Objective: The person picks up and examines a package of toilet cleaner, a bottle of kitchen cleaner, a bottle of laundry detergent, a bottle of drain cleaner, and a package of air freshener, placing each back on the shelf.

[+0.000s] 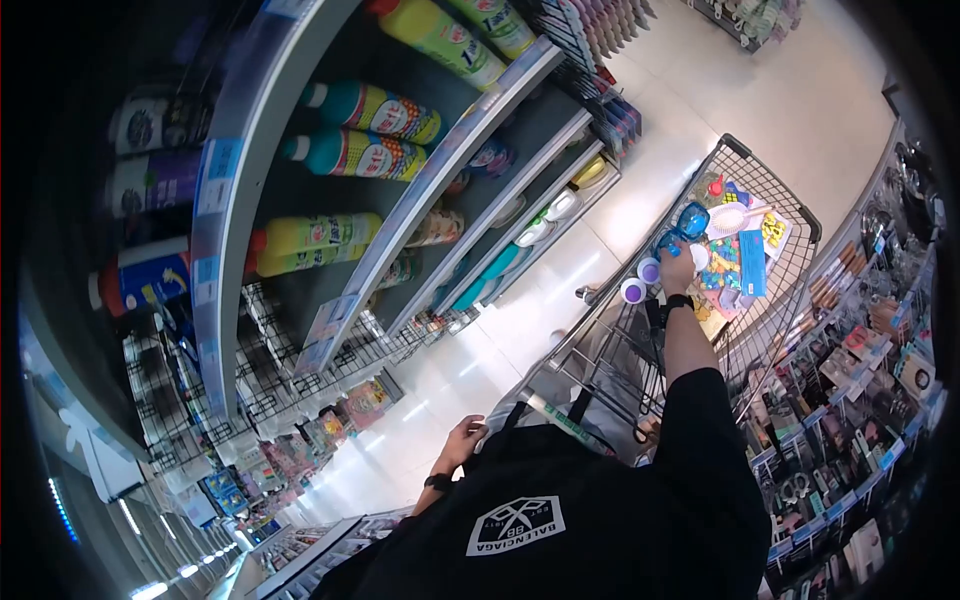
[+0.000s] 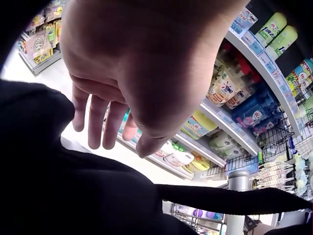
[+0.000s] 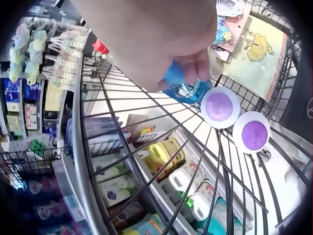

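My right hand point(image 1: 678, 268) reaches into the shopping cart point(image 1: 735, 145). Its fingers curl round a blue see-through bottle point(image 3: 188, 92), most of which the hand hides in the right wrist view. Right beside that bottle stand two white containers with purple round tops, one nearer point(image 3: 218, 106) and one farther along point(image 3: 254, 134). Another blue clear item point(image 1: 692, 219) lies just beyond the hand, close to a pale hairbrush point(image 1: 728, 219). My left hand point(image 2: 142, 73) hangs by my body with loose fingers and holds nothing.
Shelves of cleaning-liquid bottles point(image 1: 385, 110) rise on the left. A rack of small packaged goods point(image 1: 850, 400) lines the right. In the cart lie a blue-edged colourful pack point(image 1: 735, 265) and a yellow-patterned sheet point(image 3: 257, 54). Pale floor point(image 1: 690, 90) runs between the shelves.
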Action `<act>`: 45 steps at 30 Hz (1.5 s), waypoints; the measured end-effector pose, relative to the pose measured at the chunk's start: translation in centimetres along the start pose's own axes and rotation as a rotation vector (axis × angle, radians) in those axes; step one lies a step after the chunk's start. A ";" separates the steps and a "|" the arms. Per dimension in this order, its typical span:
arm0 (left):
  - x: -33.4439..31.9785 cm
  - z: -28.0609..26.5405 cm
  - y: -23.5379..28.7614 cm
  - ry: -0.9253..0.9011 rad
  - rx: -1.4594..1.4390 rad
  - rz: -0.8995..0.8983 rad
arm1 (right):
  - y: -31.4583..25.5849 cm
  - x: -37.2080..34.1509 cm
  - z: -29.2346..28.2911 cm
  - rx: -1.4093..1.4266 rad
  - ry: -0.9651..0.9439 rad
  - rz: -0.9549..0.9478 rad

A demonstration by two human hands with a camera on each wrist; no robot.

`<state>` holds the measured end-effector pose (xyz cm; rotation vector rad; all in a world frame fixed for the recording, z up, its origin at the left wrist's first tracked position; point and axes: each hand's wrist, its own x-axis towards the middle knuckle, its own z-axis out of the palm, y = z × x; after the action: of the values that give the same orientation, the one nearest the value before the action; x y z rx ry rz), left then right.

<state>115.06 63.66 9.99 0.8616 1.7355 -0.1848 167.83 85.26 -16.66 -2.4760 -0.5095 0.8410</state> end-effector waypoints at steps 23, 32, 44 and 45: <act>-8.5 -0.9 -5.9 0.317 -0.100 0.982 | -8.8 -46.0 -24.7 0.468 -0.429 -0.710; -18.4 -3.4 -6.0 0.707 -0.310 1.609 | -12.4 -70.2 -24.4 0.387 -0.959 -0.924; -21.0 -6.2 -13.9 -0.043 -1.261 1.248 | -9.7 -70.0 -17.8 0.185 -1.129 -0.931; -23.0 -7.3 -13.4 -0.112 -1.294 1.260 | -9.0 -69.9 -16.7 0.101 -1.250 -0.886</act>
<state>103.36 47.49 29.02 0.7082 0.6225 1.5014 124.91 53.84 32.50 -1.0760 -1.6939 1.7753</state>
